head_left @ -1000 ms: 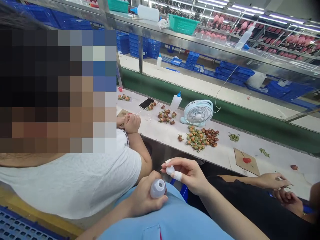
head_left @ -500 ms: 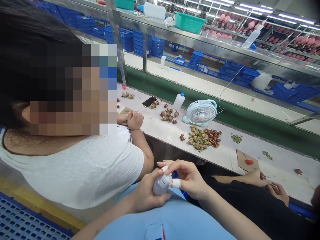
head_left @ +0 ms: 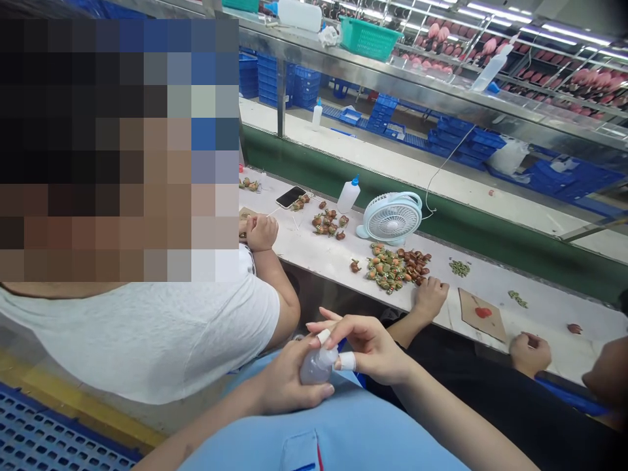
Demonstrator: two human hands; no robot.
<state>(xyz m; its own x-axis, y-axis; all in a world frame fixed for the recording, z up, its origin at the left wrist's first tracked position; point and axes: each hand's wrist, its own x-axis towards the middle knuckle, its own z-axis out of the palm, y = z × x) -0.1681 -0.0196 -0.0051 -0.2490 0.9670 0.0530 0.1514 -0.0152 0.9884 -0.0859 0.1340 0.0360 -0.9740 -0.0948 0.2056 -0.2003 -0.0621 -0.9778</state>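
At my waist, my left hand (head_left: pixel 289 379) is wrapped round a small translucent plastic bottle (head_left: pixel 316 367), which stands roughly upright. From the right, my right hand (head_left: pixel 370 347) closes its thumb and index finger about the bottle's top, with its other fingers stretched out beyond. White tape covers my right thumb, and another white wrap shows on a fingertip by the bottle's neck. The fingers partly hide the top, so I cannot tell whether a cap is being turned. A light blue garment (head_left: pixel 314 432) lies just below both hands.
Ahead, a long worktable (head_left: pixel 314 245) carries painted acorn-like pieces (head_left: pixel 392 268), a fan (head_left: pixel 392 219), a squeeze bottle (head_left: pixel 349 196) and a phone (head_left: pixel 291 197). A person in white (head_left: pixel 196 327) sits close left; another in black (head_left: pixel 466 392) sits right, one hand (head_left: pixel 432 297) by the pieces.
The right-hand person's hands have moved apart, one reaching left to the pile of pieces. My view has shifted slightly; my hands keep nearly the same hold on the bottle.
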